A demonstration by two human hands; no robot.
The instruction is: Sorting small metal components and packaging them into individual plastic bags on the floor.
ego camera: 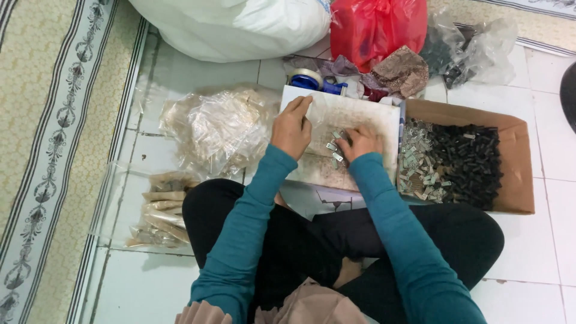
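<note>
I sit cross-legged on a tiled floor with a white tray resting in front of my knees. My left hand lies on the tray's left part, fingers together and stretched toward its far rim, holding nothing that I can see. My right hand is curled over several small silvery metal pieces on the tray, fingertips touching them. Both arms wear teal sleeves.
A cardboard box to the right holds small black parts and pale metal bits. Clear plastic bags lie to the left, filled packets nearer. A tape roll, red bag and white sack stand behind.
</note>
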